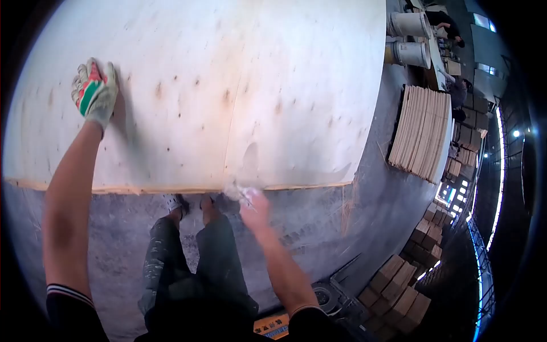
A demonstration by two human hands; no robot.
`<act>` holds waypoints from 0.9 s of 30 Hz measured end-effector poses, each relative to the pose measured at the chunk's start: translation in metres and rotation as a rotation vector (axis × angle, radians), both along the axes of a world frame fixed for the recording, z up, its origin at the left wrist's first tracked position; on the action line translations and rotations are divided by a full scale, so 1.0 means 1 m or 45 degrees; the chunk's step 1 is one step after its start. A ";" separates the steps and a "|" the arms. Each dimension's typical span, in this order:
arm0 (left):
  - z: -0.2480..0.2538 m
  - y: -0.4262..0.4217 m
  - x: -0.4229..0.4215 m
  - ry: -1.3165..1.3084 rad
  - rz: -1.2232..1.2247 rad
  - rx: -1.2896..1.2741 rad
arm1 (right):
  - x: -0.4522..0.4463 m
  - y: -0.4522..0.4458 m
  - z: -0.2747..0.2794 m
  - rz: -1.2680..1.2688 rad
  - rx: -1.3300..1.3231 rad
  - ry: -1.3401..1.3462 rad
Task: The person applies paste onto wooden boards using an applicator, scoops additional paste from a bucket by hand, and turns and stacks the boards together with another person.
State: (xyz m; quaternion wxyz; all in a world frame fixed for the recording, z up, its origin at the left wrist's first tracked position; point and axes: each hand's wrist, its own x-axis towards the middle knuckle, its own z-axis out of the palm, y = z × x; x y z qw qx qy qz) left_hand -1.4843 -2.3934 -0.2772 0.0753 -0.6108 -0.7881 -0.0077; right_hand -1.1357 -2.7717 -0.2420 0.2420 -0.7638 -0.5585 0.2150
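A large pale wood sheet (188,102) with brown knots fills the upper part of the head view. My left hand (95,94), in a white glove with red and green patches, rests on the sheet's left part with its fingers spread. At the sheet's near edge is my right hand (253,206), blurred by motion. Something whitish shows at its fingers, too smeared to name, and the finger pose is unclear.
To the right stand a stack of wood sheets (420,132) and two buckets (411,54). Several bundles of boards (399,285) lie farther right. People (447,25) are at the upper right. A machine with a wheel (323,296) stands behind my right arm.
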 end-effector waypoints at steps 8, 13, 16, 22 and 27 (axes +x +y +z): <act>0.071 0.082 0.101 -1.307 1.003 -0.244 | 0.054 0.244 0.067 0.166 0.082 -0.968; 0.005 0.083 0.077 0.099 0.774 -0.056 | 0.106 0.474 -0.006 -0.488 0.039 0.269; 0.006 0.086 0.078 0.077 0.783 -0.059 | 0.083 0.563 0.009 -0.563 0.132 0.151; 0.002 0.086 0.076 0.114 0.789 -0.058 | 0.102 0.473 0.018 0.360 -0.093 -0.309; 0.008 0.078 0.075 0.000 0.765 -0.102 | 0.047 0.261 0.014 0.463 0.041 -0.147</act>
